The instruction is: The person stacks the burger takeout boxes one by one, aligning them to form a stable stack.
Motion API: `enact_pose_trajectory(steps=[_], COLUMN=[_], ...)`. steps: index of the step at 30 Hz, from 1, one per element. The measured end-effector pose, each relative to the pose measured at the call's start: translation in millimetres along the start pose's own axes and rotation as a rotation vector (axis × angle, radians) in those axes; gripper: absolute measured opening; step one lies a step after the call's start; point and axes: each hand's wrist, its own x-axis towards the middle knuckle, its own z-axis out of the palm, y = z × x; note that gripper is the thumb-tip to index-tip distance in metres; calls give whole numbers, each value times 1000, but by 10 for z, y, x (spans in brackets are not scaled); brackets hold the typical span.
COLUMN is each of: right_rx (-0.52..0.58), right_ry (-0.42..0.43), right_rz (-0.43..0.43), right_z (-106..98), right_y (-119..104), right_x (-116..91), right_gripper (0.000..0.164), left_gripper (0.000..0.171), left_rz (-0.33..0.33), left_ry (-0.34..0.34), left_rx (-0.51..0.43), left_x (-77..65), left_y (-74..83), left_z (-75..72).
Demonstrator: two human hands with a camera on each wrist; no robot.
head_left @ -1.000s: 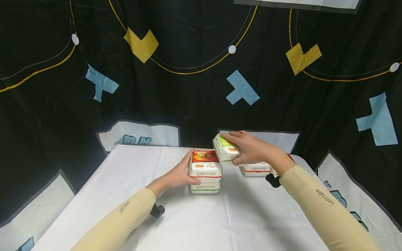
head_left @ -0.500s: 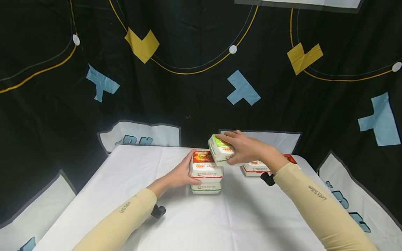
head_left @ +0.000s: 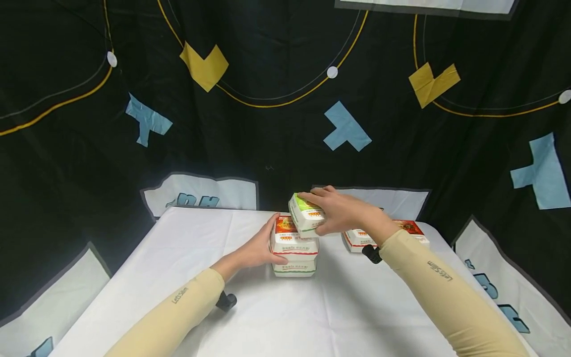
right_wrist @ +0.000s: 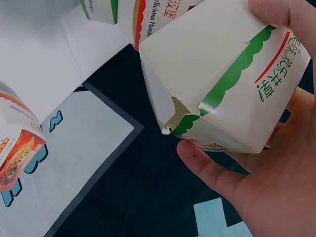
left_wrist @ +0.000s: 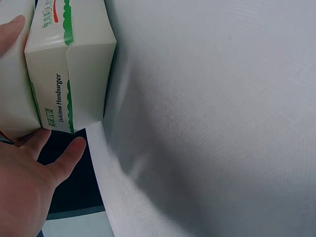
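Two hamburger boxes are stacked mid-table in the head view: a red-topped hamburger box (head_left: 294, 246) above a green-trimmed lower hamburger box (head_left: 294, 270). My left hand (head_left: 257, 248) grips the stack from its left side, thumb in front and fingers behind. The left wrist view shows the lower box's printed side, with my thumb on the box above. With my right hand (head_left: 342, 210), I hold a green-topped hamburger box (head_left: 305, 227), tilted, over the back right of the stack. A small corner flap on its white underside gapes in the right wrist view.
Right of the stack, partly behind my right arm, sit a red-trimmed hamburger box (head_left: 356, 241) and another red-topped box (head_left: 409, 228). A white cloth (head_left: 267, 322) covers the table. A black curtain (head_left: 267, 148) hangs behind its far edge.
My right hand has carried the green-topped box leftward, so it now overlaps the red-topped box. My left hand has stayed on the stack.
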Motion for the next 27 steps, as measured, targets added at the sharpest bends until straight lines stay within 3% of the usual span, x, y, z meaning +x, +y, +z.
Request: enact_pose_trajectory(steps=[9,17,27], right_rx=[-25,-34,-65], right_ry=[0,-37,-47], right_rz=[-33,6,16], right_z=[17,19,11], right_y=[-78,-122,-194], right_x=[96,149,192], right_gripper=[89,91,90], left_gripper=[121,120,121], left_rz=[29,20,72], left_ry=[1,-14,6], left_rx=[-1,10,-4], left_x=[-17,-9,136], left_y=[-26,8,-306], left_z=[4,-9,50])
